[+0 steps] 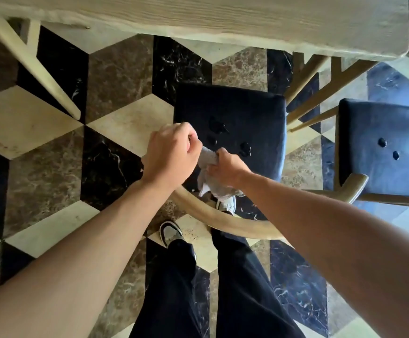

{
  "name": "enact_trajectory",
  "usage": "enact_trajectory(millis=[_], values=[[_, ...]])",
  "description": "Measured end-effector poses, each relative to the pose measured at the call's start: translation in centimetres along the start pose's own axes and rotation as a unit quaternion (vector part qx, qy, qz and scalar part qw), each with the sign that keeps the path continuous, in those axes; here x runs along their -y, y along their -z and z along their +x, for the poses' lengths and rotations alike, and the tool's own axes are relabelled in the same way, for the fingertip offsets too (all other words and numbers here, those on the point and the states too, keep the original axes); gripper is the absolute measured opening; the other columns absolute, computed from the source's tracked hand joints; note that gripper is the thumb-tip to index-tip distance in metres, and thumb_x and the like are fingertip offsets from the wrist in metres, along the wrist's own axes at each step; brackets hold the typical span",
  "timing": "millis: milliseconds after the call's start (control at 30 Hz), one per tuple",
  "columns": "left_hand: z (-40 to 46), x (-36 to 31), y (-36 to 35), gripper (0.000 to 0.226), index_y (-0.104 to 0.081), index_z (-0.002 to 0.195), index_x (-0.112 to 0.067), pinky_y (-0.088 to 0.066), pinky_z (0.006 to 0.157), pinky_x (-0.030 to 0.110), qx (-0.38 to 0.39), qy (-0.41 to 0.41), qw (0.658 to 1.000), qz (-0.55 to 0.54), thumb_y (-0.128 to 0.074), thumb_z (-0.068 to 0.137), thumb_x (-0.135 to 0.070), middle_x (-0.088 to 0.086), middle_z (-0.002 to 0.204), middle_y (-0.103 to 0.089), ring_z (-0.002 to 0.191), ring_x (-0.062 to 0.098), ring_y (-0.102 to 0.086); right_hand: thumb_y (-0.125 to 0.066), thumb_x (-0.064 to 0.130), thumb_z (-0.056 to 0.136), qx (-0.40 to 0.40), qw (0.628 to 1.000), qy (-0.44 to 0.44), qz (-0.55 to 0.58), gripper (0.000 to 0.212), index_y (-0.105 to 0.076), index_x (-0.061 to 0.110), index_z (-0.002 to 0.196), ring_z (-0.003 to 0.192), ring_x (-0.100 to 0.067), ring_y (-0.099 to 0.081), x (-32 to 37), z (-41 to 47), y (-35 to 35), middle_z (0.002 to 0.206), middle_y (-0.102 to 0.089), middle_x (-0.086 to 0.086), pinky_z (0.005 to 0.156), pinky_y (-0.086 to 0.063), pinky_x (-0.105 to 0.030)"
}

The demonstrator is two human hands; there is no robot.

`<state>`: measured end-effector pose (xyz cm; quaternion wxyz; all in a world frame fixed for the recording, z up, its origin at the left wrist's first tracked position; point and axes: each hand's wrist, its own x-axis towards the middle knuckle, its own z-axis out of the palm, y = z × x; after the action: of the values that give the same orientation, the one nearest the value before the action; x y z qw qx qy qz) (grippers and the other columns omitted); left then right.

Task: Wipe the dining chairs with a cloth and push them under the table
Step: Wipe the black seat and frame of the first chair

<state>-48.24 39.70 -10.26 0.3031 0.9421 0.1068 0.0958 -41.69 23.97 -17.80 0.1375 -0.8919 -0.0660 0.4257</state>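
Patterned marble floor tiles [40, 123] in black, brown and cream fill the view, and a pale wooden counter [223, 18] runs along the far edge. Two dining chairs are seen from above. The nearer chair [235, 113], with its dark tufted seat, is pulled out so that the seat lies wholly clear of the counter edge; its curved wooden backrest [242, 228] arcs on the near side, just above the person's shoes. A second chair [381, 142] stands to the right, likewise not tucked in.

A grey cloth [207, 174] is held bunched between both hands over the near left part of the seat. The left hand [169, 157] is closed in a fist over the cloth's upper end, and the right hand [225, 169] is clenched around its lower part, so each grip is shut on the fabric. The cloth's long axis is judged to run from far-left to near-right, its loose end hanging toward the backrest.

Whether the seat has been wiped cannot be told; no wipe marks are evident. The cloth appears to be being gathered or wrung rather than pressed flat. Both chairs remain to be pushed under, so the task is judged to be at an early stage. The nearer chair's front faces the counter, so a straight push away would suit it.
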Motion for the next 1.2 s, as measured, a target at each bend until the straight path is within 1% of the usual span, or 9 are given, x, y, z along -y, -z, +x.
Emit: enact_trajectory(millis=[167, 300, 400, 567, 733, 800, 900, 1100, 1200], values=[[2.3, -3.0, -6.3, 0.017, -0.067, 0.089, -0.015, -0.056, 0.069, 0.038, 0.247, 0.211, 0.946, 0.001, -0.052, 0.093, -0.021, 0.003, 0.086, -0.069, 0.080, 0.027, -0.065, -0.058, 0.032, 0.093, -0.002, 0.987, -0.152, 0.045, 0.054, -0.037, 0.004, 0.134, 0.111, -0.040, -0.060, -10.0, 3.5, 3.3, 0.126, -0.058, -0.020, 0.086, -0.048, -0.041], [4.1, -3.8, -11.9, 0.017, -0.066, 0.080, -0.018, -0.051, 0.070, 0.034, 0.326, 0.239, 0.914, 0.028, -0.057, 0.092, -0.027, 0.001, 0.086, -0.068, 0.084, 0.027, -0.064, -0.058, 0.036, 0.092, -0.024, 0.989, -0.145, 0.035, 0.049, -0.042, 0.012, 0.132, 0.104, -0.039, -0.062, -15.9, 6.8, 7.3, 0.119, -0.062, -0.019, 0.076, -0.045, -0.037], [6.0, -4.4, -15.6, 0.015, -0.061, 0.084, -0.020, -0.053, 0.077, 0.038, 0.345, 0.252, 0.904, 0.022, -0.054, 0.091, -0.030, 0.000, 0.095, -0.062, 0.086, 0.025, -0.061, -0.056, 0.034, 0.095, -0.078, 0.989, -0.112, 0.050, 0.046, -0.045, 0.024, 0.138, 0.097, -0.041, -0.060, -19.3, 10.2, 10.7, 0.114, -0.054, -0.018, 0.076, -0.046, -0.038], [9.2, -4.6, -19.2, 0.013, -0.061, 0.095, -0.016, -0.051, 0.080, 0.040, 0.319, 0.244, 0.916, 0.019, -0.051, 0.093, -0.025, 0.003, 0.104, -0.057, 0.089, 0.024, -0.058, -0.052, 0.031, 0.094, -0.228, 0.968, -0.083, 0.069, 0.040, -0.047, 0.030, 0.134, 0.081, -0.036, -0.056, -21.3, 16.7, 15.6, 0.124, -0.042, -0.014, 0.057, -0.041, -0.029], [10.7, -3.7, -22.6, 0.011, -0.061, 0.095, -0.017, -0.050, 0.087, 0.046, 0.309, 0.227, 0.923, 0.038, -0.053, 0.093, -0.023, 0.005, 0.105, -0.056, 0.093, 0.026, -0.057, -0.048, 0.025, 0.091, -0.313, 0.949, -0.020, 0.043, 0.044, -0.048, 0.034, 0.134, 0.092, -0.039, -0.056, -20.4, 22.8, 18.4, 0.129, -0.039, -0.014, 0.074, -0.044, -0.036], [10.6, -3.4, -24.0, 0.012, -0.062, 0.098, -0.016, -0.050, 0.088, 0.047, 0.298, 0.228, 0.926, 0.038, -0.054, 0.093, -0.023, 0.006, 0.106, -0.056, 0.096, 0.027, -0.057, -0.047, 0.018, 0.089, -0.307, 0.951, 0.003, 0.030, 0.051, -0.049, 0.035, 0.137, 0.105, -0.043, -0.054, -20.4, 25.2, 18.3, 0.138, -0.037, -0.015, 0.084, -0.047, -0.038], [9.5, -2.9, -25.4, 0.013, -0.063, 0.099, -0.017, -0.050, 0.088, 0.047, 0.299, 0.243, 0.923, 0.022, -0.054, 0.092, -0.023, 0.005, 0.108, -0.057, 0.097, 0.026, -0.058, -0.045, 0.007, 0.090, -0.203, 0.978, 0.040, 0.021, 0.063, -0.047, 0.035, 0.145, 0.133, -0.040, -0.044, -20.9, 28.0, 16.1, 0.160, -0.023, -0.011, 0.110, -0.038, -0.034], [7.4, -2.7, -25.9, 0.007, -0.059, 0.092, -0.021, -0.050, 0.086, 0.043, 0.355, 0.262, 0.897, 0.021, -0.053, 0.091, -0.025, 0.001, 0.104, -0.056, 0.093, 0.024, -0.058, -0.042, 0.003, 0.078, -0.213, 0.975, 0.056, 0.029, 0.064, -0.049, 0.025, 0.138, 0.121, -0.042, -0.048, -22.6, 24.9, 11.6, 0.145, -0.032, -0.016, 0.102, -0.047, -0.046], [7.1, -3.5, -25.3, 0.009, -0.056, 0.081, -0.022, -0.049, 0.081, 0.039, 0.379, 0.273, 0.884, 0.018, -0.052, 0.088, -0.023, 0.001, 0.096, -0.058, 0.088, 0.025, -0.058, -0.051, 0.009, 0.082, -0.117, 0.993, 0.003, -0.012, 0.047, -0.048, 0.026, 0.125, 0.115, -0.040, -0.049, -24.3, 21.0, 9.6, 0.136, -0.030, -0.016, 0.095, -0.050, -0.041]])
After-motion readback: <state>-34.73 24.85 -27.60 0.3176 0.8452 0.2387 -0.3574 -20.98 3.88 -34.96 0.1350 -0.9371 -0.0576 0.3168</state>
